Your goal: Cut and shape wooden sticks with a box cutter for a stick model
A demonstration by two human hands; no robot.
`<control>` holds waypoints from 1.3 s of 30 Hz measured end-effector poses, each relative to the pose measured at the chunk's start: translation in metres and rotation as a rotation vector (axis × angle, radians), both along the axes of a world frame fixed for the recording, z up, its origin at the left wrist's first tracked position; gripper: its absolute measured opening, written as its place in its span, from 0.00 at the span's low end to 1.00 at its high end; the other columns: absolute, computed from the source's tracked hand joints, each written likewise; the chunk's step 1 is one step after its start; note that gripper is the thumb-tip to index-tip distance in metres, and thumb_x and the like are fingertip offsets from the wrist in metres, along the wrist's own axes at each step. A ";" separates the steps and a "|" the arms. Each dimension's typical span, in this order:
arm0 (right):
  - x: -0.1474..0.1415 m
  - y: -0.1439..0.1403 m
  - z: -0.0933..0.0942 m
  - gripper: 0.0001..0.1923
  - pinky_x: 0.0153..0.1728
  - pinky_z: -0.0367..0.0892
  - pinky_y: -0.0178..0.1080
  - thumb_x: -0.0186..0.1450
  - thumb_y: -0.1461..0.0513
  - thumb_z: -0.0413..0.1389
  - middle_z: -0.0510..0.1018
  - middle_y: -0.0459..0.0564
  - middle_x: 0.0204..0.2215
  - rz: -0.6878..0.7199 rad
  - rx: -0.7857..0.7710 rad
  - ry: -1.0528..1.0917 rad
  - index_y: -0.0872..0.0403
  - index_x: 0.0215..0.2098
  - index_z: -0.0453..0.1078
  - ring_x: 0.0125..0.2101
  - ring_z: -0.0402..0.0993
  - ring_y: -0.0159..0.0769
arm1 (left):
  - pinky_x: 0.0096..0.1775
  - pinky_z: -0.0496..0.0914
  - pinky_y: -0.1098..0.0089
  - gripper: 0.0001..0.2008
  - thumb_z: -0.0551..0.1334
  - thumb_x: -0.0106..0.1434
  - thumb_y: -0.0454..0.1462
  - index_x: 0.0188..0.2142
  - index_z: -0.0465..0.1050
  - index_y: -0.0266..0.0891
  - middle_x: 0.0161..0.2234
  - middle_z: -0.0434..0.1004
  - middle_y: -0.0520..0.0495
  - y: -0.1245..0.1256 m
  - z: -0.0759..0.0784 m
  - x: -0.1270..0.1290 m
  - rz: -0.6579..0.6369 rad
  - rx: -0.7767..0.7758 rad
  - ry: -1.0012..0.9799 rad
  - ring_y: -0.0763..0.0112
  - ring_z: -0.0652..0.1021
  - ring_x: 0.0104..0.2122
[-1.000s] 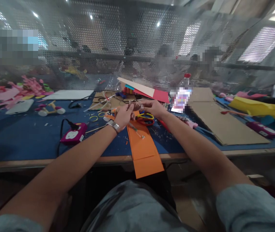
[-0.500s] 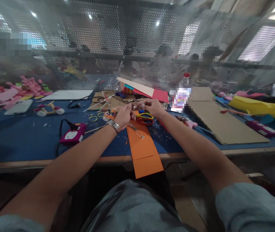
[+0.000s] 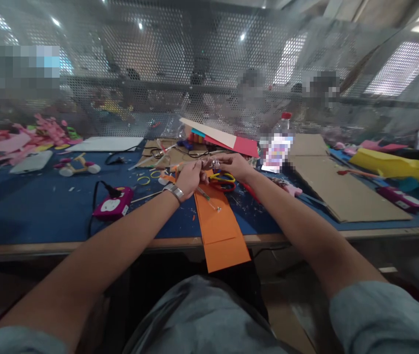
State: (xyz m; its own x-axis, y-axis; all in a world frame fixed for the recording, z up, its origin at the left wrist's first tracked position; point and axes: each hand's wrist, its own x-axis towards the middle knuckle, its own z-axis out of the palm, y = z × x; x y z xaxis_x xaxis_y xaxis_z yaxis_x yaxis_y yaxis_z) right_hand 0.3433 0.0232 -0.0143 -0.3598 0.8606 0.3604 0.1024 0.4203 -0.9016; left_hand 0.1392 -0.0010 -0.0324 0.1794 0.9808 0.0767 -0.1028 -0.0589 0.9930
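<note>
My left hand (image 3: 190,178) is closed on one end of a small clear plastic piece (image 3: 214,164), shiny and crumpled like a little bag. The fingers of my right hand (image 3: 233,164) pinch its other end. Just below my hands lie yellow-and-red-handled scissors (image 3: 222,181), their blades hidden. A long strip of orange paper (image 3: 217,226) reaches from under my hands past the table's front edge. On it rests a thin clear piece (image 3: 216,208) with a shiny tip, too small to name.
Left are a purple power socket box (image 3: 113,204) with a black plug and a small wheeled wooden model (image 3: 78,165). Cardboard (image 3: 345,189) lies right, near a red-capped bottle (image 3: 286,123). Coloured card sheets (image 3: 244,145) lean behind my hands. A perforated metal screen (image 3: 165,59) stands at the back.
The clear plastic looks more bunched, and my right fingers sit slightly nearer my left. The whole view has shifted a little; the things on the table keep their places.
</note>
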 end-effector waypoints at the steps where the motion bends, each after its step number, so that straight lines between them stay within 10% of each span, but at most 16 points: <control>1: -0.001 -0.001 0.000 0.18 0.45 0.83 0.44 0.59 0.53 0.74 0.89 0.52 0.48 0.012 0.004 0.001 0.47 0.47 0.87 0.46 0.86 0.44 | 0.51 0.81 0.53 0.20 0.66 0.75 0.46 0.60 0.75 0.38 0.57 0.79 0.40 0.000 0.000 0.000 0.003 0.004 0.010 0.58 0.82 0.51; 16: -0.010 -0.001 0.002 0.03 0.56 0.78 0.47 0.57 0.62 0.71 0.88 0.52 0.45 -0.181 0.186 -0.016 0.49 0.32 0.87 0.50 0.83 0.46 | 0.50 0.81 0.55 0.20 0.66 0.75 0.46 0.60 0.75 0.38 0.55 0.80 0.40 0.000 0.001 0.002 0.017 0.054 0.050 0.60 0.82 0.49; 25: -0.002 0.014 -0.006 0.15 0.39 0.81 0.42 0.74 0.53 0.65 0.84 0.48 0.39 -0.250 0.095 -0.024 0.57 0.46 0.78 0.35 0.82 0.34 | 0.51 0.81 0.53 0.21 0.66 0.75 0.46 0.61 0.75 0.38 0.57 0.79 0.40 0.002 -0.002 0.005 0.054 -0.005 -0.023 0.58 0.82 0.51; 32: 0.000 0.008 -0.003 0.17 0.35 0.80 0.39 0.65 0.50 0.70 0.88 0.50 0.39 -0.130 0.055 -0.008 0.50 0.46 0.84 0.33 0.83 0.37 | 0.48 0.82 0.56 0.19 0.66 0.75 0.46 0.59 0.75 0.37 0.55 0.80 0.41 -0.003 -0.002 0.006 0.027 -0.032 -0.012 0.61 0.83 0.48; 39: -0.005 -0.002 0.000 0.17 0.50 0.82 0.46 0.56 0.54 0.75 0.88 0.50 0.50 -0.009 0.052 -0.003 0.47 0.43 0.87 0.50 0.85 0.45 | 0.50 0.81 0.54 0.20 0.67 0.75 0.45 0.60 0.75 0.38 0.56 0.79 0.40 -0.003 -0.002 0.001 -0.013 -0.006 0.021 0.59 0.82 0.50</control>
State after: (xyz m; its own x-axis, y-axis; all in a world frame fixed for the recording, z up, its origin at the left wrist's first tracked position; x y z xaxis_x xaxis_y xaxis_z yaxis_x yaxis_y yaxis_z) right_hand 0.3383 0.0211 -0.0141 -0.3534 0.8438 0.4039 0.1091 0.4660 -0.8781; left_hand 0.1403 -0.0035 -0.0339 0.1933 0.9789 0.0670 -0.0825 -0.0518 0.9952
